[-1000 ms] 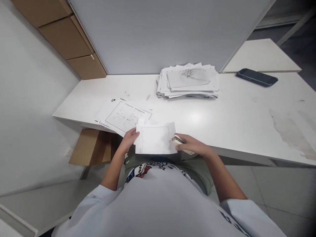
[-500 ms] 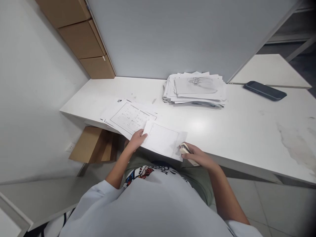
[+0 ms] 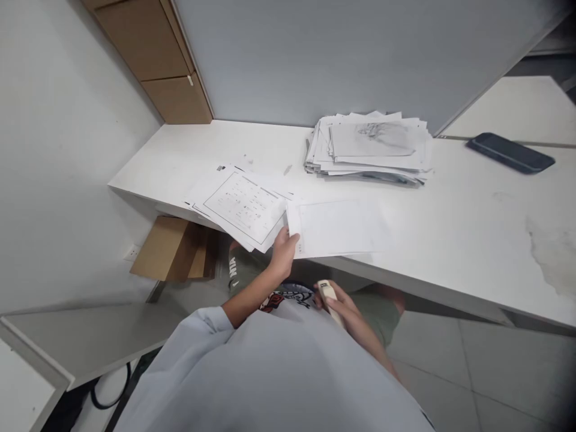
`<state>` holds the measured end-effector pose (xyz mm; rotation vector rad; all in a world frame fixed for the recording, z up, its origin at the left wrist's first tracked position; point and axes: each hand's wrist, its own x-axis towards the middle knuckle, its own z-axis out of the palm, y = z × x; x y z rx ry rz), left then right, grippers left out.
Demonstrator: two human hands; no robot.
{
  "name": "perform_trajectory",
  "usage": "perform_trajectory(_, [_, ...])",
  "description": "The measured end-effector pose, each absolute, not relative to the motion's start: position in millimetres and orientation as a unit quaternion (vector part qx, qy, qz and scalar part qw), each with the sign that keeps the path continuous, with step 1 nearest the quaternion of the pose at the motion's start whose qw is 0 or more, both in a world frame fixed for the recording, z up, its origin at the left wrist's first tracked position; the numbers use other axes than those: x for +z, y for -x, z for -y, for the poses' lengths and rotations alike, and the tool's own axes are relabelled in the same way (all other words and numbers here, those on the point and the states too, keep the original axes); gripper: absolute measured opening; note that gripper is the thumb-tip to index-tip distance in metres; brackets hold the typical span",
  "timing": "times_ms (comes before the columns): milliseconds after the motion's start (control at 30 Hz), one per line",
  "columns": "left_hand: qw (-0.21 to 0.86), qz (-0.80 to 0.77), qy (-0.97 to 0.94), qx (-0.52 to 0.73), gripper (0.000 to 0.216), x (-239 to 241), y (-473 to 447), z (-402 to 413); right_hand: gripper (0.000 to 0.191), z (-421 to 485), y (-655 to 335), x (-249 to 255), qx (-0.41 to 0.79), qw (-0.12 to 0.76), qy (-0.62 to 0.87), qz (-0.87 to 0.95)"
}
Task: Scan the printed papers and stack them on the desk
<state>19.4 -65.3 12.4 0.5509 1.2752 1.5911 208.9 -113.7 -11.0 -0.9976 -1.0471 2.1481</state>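
My left hand point(image 3: 283, 252) pinches the left edge of a sheet of paper point(image 3: 337, 228), which lies out over the front of the white desk. Faint ruled lines show on the sheet, and its right end is blurred. Just left of that hand, a loose pile of printed sheets point(image 3: 243, 207) rests on the desk, the top one framed by a dark border. Below the desk edge, close to my body, my right hand point(image 3: 339, 303) is wrapped round a cream-coloured stapler point(image 3: 327, 293). The stapler is apart from the paper, and part of it is hidden by the fingers.
A thick stack of papers point(image 3: 373, 147) stands at the back against the grey partition point(image 3: 324, 60). A dark phone point(image 3: 510, 153) lies at the right. Cardboard boxes point(image 3: 175, 99) are piled at the back left, and an open carton point(image 3: 164, 249) sits under the desk point(image 3: 472, 240).
My right hand has drawn the stapler off the sheet's right end, down toward my body. My left hand has shifted the sheet rightward and farther onto the desk. The view has tilted slightly.
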Motion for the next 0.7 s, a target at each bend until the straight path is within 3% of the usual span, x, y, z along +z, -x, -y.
perform_trajectory(167, [0.470,-0.558,-0.289,0.620,0.026,-1,-48,73,0.036,108,-168,-13,0.785,0.360,0.389,0.322])
perform_trajectory(333, [0.463,-0.603,-0.375,0.530,0.035,1,-46,89,0.032,107,-160,-12,0.795,0.341,0.380,0.328])
perform_trajectory(533, [0.380,-0.611,-0.425,0.550,0.036,10,-35,90,0.035,108,-155,-12,0.808,0.370,0.337,0.311])
perform_trajectory(700, [0.476,-0.627,-0.373,0.491,0.026,3,-39,102,0.036,111,-157,-10,0.801,0.349,0.364,0.322])
